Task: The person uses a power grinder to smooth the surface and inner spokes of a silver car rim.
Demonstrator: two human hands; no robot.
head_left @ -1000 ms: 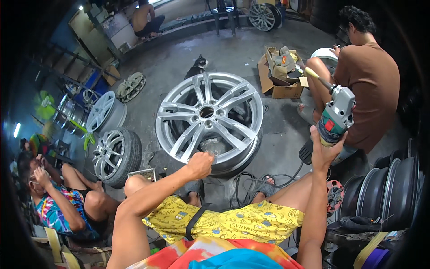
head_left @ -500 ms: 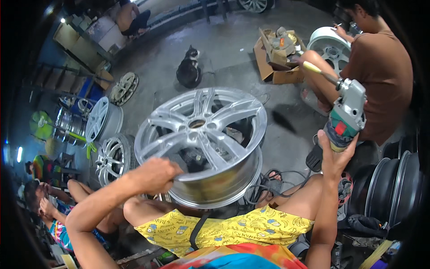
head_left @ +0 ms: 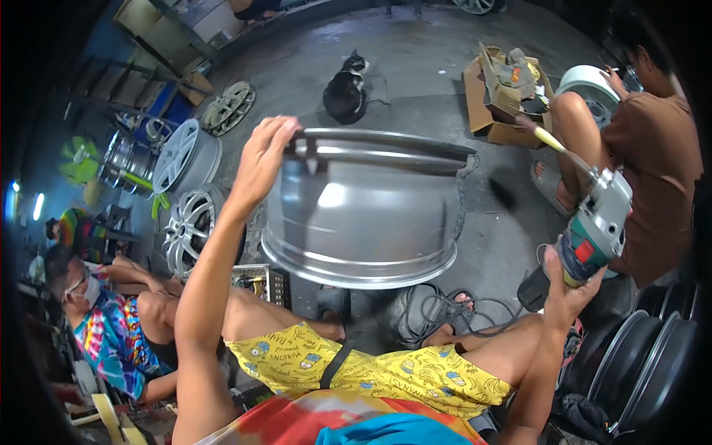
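A silver alloy wheel rim (head_left: pixel 363 215) stands tipped up on its edge on the concrete floor in front of me, its barrel side facing me. My left hand (head_left: pixel 265 159) grips its upper left rim edge. My right hand (head_left: pixel 567 285) is raised at the right and holds an angle grinder (head_left: pixel 593 230) with a green and grey body and a yellow-handled side grip. The grinder is apart from the rim. My legs in yellow shorts lie below the rim.
A black and white cat (head_left: pixel 345 93) sits beyond the rim. A cardboard box (head_left: pixel 508 96) of tools stands at the back right. A person in brown (head_left: pixel 645 163) sits right. Another person (head_left: pixel 104 319) sits left. More rims (head_left: pixel 185 222) lie left; dark rims (head_left: pixel 653 363) at right. Cables (head_left: pixel 426 311) coil near my feet.
My left hand has lifted the rim from lying face up on the floor to standing on its edge. The grinder in my right hand stayed raised at the right.
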